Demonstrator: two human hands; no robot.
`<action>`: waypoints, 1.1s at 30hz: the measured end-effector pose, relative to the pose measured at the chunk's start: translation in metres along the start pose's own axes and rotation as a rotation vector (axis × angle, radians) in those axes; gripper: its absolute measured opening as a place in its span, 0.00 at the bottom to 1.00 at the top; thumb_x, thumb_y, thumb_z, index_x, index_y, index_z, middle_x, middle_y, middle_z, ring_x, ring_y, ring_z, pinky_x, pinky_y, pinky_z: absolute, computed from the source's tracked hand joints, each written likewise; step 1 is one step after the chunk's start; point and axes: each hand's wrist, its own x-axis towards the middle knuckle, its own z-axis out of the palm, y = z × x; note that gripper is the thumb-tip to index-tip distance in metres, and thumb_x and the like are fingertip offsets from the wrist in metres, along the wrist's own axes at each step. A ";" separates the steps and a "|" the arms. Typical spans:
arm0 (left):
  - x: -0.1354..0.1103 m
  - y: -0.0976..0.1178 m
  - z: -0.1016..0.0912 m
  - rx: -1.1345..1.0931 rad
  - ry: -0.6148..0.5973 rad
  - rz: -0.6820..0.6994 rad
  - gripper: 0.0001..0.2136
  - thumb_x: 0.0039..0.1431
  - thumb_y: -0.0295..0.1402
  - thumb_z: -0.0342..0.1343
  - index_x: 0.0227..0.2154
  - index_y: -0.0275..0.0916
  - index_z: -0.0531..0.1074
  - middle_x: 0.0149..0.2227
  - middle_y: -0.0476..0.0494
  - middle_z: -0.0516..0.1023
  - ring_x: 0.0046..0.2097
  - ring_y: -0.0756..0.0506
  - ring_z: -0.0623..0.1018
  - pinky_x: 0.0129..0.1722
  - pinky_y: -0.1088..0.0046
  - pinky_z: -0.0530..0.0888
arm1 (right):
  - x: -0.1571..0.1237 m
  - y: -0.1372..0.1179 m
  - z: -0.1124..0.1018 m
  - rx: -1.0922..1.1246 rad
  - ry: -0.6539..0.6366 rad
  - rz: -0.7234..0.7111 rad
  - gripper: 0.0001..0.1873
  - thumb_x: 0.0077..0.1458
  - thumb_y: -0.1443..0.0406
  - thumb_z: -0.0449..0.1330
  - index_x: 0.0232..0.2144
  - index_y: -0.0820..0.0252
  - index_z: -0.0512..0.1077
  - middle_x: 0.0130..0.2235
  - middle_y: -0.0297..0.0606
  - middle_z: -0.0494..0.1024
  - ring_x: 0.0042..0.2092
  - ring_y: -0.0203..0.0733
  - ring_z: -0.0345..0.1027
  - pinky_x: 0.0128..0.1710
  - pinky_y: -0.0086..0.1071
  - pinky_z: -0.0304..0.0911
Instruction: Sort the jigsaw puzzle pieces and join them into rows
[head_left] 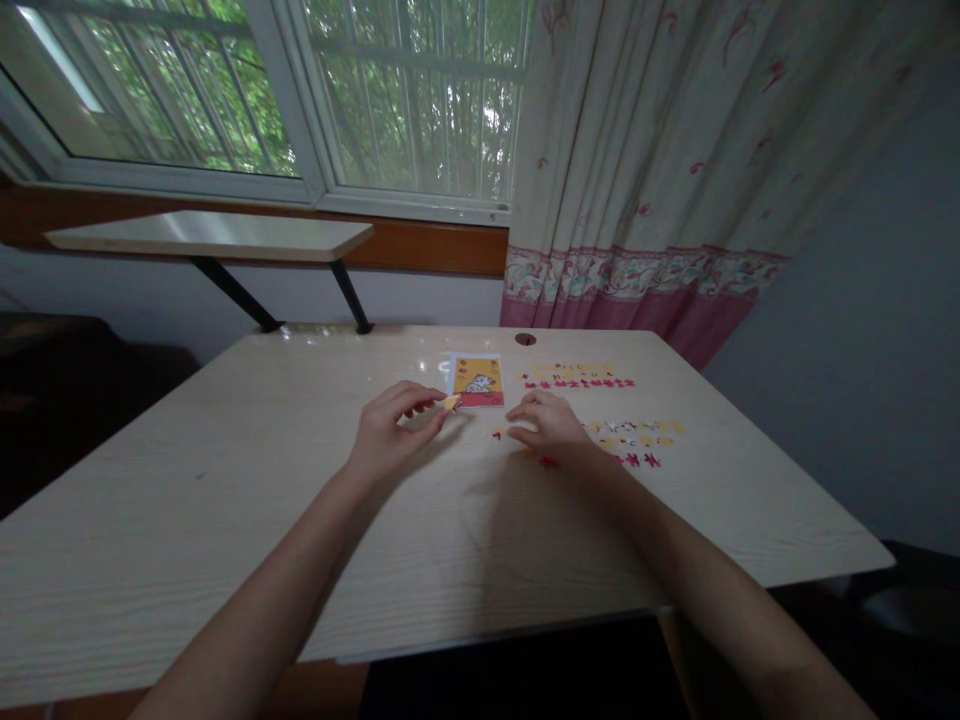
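Note:
My left hand (390, 425) pinches a small yellow jigsaw piece (451, 402) between thumb and fingertips, in front of the lower left corner of a picture card (477, 372). The card shows a white animal on a yellow and red ground. My right hand (551, 425) is held just above the table, thumb and fingers apart, with nothing visible between them. Close to its thumb lies a loose piece (499, 434) with yellow and dark red on it. Rows of red pieces (577, 383) and yellow pieces (637, 428) lie beyond and beside my right hand, which partly covers them.
The pale wooden table (225, 520) has a round cable hole (526, 339) near its back edge. At the back left, a raised shelf (217, 235) stands on black legs. Behind are a window (412, 100) and a flowered curtain (645, 150).

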 end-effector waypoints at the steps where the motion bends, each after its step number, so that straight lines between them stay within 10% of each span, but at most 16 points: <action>1: 0.000 -0.005 0.000 -0.005 -0.061 -0.018 0.10 0.51 0.36 0.55 0.34 0.37 0.74 0.29 0.44 0.75 0.28 0.51 0.69 0.27 0.77 0.67 | 0.000 0.000 0.002 -0.015 -0.032 0.008 0.11 0.50 0.59 0.60 0.37 0.54 0.75 0.40 0.38 0.70 0.42 0.40 0.62 0.45 0.36 0.54; 10: -0.005 -0.057 -0.003 -0.034 -0.523 -0.086 0.10 0.51 0.37 0.53 0.31 0.37 0.76 0.27 0.44 0.74 0.31 0.48 0.71 0.31 0.74 0.66 | 0.002 -0.014 0.015 -0.035 -0.083 0.004 0.08 0.53 0.61 0.58 0.34 0.53 0.76 0.36 0.38 0.72 0.39 0.39 0.62 0.41 0.34 0.54; 33: -0.007 -0.062 -0.001 -0.085 -0.547 -0.096 0.08 0.52 0.35 0.53 0.31 0.38 0.75 0.30 0.44 0.73 0.32 0.48 0.71 0.33 0.73 0.67 | 0.001 -0.013 0.014 -0.094 -0.089 0.072 0.09 0.53 0.59 0.57 0.34 0.53 0.76 0.36 0.38 0.74 0.40 0.41 0.62 0.39 0.34 0.53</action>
